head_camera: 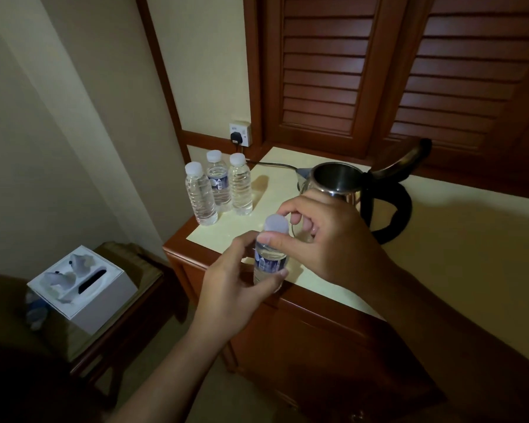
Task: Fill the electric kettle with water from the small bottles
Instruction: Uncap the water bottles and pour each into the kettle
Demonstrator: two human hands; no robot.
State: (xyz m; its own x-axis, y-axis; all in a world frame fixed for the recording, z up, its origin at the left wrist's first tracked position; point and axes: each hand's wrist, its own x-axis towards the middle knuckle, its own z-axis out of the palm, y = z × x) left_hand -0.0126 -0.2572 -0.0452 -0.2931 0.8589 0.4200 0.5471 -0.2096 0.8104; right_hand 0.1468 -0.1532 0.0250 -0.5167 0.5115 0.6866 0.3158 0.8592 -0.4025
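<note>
My left hand (242, 276) grips a small clear water bottle (269, 261) upright above the near edge of the counter (440, 239). My right hand (327, 236) has its thumb and fingers closed around the bottle's white cap (276, 223). Just behind my hands stands the steel electric kettle (336, 181) with a black handle and its lid (409, 157) flipped open; the inside looks dark. Three more capped bottles (219, 187) stand grouped at the counter's far left corner.
The kettle's black cord (272, 164) runs to a plug in the wall socket (241, 134). Louvred wooden doors (379, 71) rise behind the counter. A white tissue box (83, 285) sits on a lower side table (129, 306) at the left.
</note>
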